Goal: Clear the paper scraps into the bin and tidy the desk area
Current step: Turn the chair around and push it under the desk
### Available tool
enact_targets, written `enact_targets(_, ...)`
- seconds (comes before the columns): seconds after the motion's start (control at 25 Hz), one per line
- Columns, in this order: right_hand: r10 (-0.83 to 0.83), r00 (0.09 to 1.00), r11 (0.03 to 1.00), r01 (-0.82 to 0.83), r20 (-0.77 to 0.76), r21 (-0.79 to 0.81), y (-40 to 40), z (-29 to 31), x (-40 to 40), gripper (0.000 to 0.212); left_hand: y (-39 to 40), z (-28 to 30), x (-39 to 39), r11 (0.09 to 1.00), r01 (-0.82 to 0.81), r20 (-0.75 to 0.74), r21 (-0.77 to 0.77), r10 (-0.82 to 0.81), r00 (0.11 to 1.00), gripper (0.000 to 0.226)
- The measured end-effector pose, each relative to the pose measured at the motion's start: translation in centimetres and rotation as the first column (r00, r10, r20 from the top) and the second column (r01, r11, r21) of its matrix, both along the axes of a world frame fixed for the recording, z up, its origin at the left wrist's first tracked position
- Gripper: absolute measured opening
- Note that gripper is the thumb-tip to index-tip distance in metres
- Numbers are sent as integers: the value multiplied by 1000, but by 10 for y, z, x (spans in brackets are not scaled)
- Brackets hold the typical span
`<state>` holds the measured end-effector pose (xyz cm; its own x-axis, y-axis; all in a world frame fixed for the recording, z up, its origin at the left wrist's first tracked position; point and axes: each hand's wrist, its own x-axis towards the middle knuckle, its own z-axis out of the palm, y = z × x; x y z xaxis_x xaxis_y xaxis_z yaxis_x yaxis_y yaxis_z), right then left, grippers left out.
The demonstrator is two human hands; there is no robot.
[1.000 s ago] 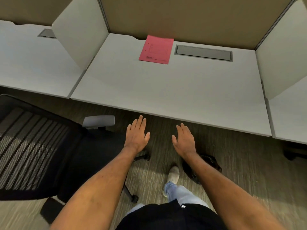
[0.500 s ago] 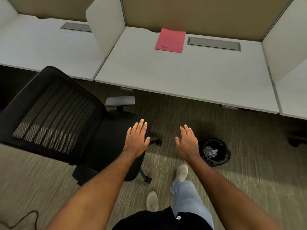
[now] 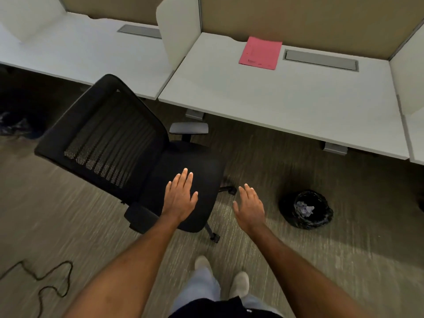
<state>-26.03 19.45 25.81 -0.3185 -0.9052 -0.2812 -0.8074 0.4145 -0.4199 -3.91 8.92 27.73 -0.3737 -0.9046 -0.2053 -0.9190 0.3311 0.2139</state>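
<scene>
A small black bin [image 3: 306,210] lined with a dark bag stands on the carpet to the right, with crumpled pale paper scraps [image 3: 304,208] inside. The white desk [image 3: 286,102] carries a pink folder [image 3: 261,53] at its back edge. My left hand [image 3: 181,196] hovers flat and empty over the seat of a black mesh office chair [image 3: 110,143]. My right hand [image 3: 249,206] is held out flat above the carpet, left of the bin, holding nothing.
A grey cable tray cover [image 3: 320,59] is set into the desk beside the folder. White dividers [image 3: 179,31] separate a neighbouring desk [image 3: 80,51] on the left. A black cable [image 3: 46,281] lies on the carpet at lower left. My feet [image 3: 220,274] stand behind the chair.
The view has pulled back from the desk and shifted left. The chair and the bin have come fully into sight. Both hands stay flat and empty.
</scene>
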Motion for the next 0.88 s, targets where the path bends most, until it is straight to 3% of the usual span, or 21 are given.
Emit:
enact_targets(0.2,55,998,998,-55,7,-10,-17,4,48,60,-15,3,49,998,-55,-13,-12,55,998,71)
enact_targets(0.44,-7,1000,998,7,5,-60,-96,6,136,61,-105,22,146,995,-15,-27,-94,12,1000,71)
enact_targets(0.68,-13,992,998,21,123,-63,-174,3,280,62,-210,64,260,961,40,-21,-274,-47,999,71)
enact_targets(0.88,80,965,994,-58,249,-94,-227,14,389,64,-278,90,326,944,-69,-50,-323,55,997,69)
